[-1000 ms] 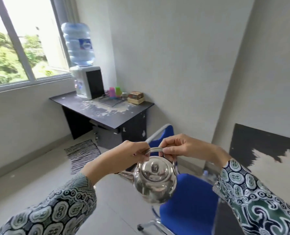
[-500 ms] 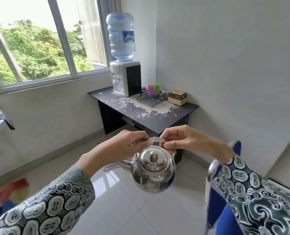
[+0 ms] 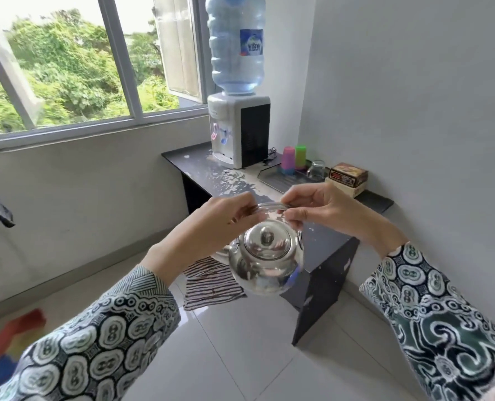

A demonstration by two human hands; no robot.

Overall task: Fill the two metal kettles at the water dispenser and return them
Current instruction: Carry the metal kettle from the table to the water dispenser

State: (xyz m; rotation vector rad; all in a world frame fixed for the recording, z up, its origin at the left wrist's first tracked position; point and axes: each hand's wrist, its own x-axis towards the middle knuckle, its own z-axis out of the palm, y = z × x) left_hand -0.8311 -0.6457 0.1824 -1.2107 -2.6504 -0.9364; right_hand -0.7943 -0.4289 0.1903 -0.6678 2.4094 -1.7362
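A shiny metal kettle [image 3: 266, 263] with its lid on hangs in the air in front of me, over the floor. My left hand [image 3: 226, 221] and my right hand [image 3: 324, 209] both grip its arched handle from either side. The water dispenser [image 3: 237, 128], white with a large blue bottle on top, stands at the far end of a dark desk [image 3: 229, 180] by the window. Only one kettle is in view.
On the desk beside the dispenser are a pink cup [image 3: 288, 160], a green cup [image 3: 300, 157], a glass [image 3: 316, 170] on a dark tray, and a small box [image 3: 348, 178]. A striped mat [image 3: 211, 282] lies on the tiled floor by the desk. Walls close in on the right.
The desk and dispenser have come much closer and more central as I walk toward them. The blue chair has dropped out of view. Both hands keep hold of the kettle.
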